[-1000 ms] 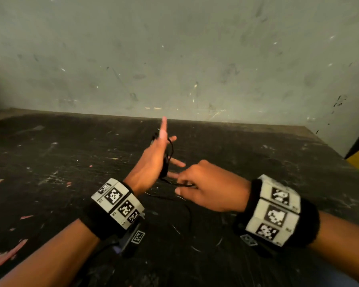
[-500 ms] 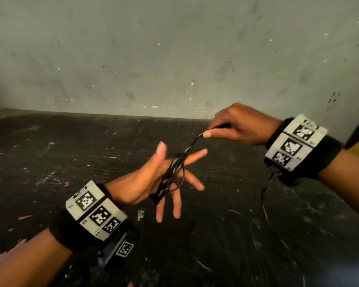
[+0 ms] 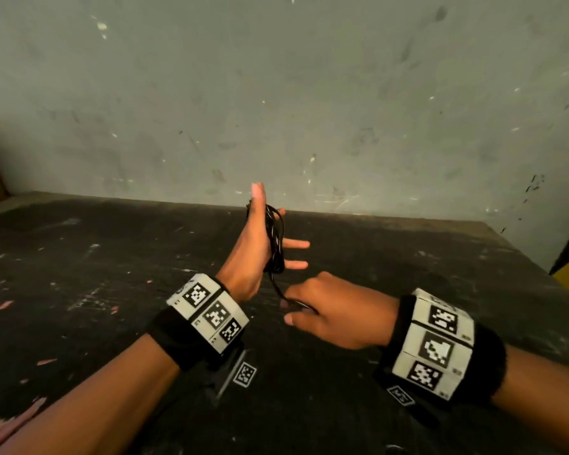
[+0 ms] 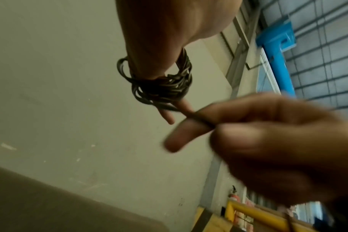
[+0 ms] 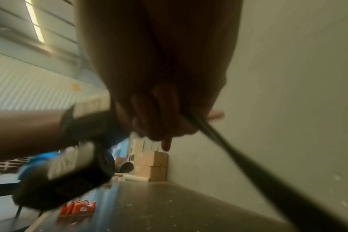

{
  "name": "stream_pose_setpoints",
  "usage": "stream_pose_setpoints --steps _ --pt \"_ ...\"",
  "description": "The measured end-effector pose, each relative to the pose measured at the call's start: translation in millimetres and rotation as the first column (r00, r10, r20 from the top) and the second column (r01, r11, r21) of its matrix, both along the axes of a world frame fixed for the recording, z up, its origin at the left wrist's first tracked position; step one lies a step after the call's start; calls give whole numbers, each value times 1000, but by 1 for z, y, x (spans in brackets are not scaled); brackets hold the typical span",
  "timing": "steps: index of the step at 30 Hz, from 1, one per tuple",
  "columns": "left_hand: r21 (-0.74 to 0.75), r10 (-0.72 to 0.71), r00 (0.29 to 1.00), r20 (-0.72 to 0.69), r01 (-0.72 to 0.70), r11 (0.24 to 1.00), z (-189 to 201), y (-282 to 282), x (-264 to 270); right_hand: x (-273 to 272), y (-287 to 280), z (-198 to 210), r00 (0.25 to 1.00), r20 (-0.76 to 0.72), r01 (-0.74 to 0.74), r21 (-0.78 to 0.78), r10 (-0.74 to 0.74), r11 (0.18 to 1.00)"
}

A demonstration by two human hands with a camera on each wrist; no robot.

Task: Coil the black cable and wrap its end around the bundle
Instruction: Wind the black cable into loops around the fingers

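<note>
Scuffed dark tabletop (image 3: 79, 290) runs back to a grey, marked wall (image 3: 309, 93) at twelve o'clock. Above the table's middle the left hand (image 3: 250, 257) stands upright, thumb up and fingers straight and spread toward three o'clock; the black cable (image 3: 274, 241) is looped in many turns around that hand, between thumb and fingers. From the coil one strand drops toward five o'clock into the right hand (image 3: 335, 313), just beside the left at its four o'clock, whose thumb and curled fingers pinch the strand. In the left wrist view the bundle (image 4: 163, 84) circles the hand. Both wrists carry marker-covered bands (image 3: 207, 313).
</note>
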State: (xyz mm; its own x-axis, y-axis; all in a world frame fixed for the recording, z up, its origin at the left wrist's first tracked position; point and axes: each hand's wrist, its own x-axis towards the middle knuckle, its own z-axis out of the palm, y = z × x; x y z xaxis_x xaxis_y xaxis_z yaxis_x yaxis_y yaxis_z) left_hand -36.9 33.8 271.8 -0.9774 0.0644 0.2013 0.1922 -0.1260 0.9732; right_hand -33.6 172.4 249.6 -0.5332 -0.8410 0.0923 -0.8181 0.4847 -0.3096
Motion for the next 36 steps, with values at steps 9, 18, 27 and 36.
stream_pose_setpoints --steps 9,18,27,36 --pt "-597 -257 943 211 333 730 -48 -11 23 -10 47 96 948 -317 59 101 -24 993" --pt "-293 -619 766 174 640 710 -29 -12 45 -43 57 90 814 -578 28 -76 -67 997" --pt "259 -393 905 -161 423 869 31 -12 29 -25 4 -9 977 -158 97 -260 -141 961" --pt "-350 -75 983 -171 10 937 0 -26 5 21 5 44 974 -210 63 -95 -82 993"
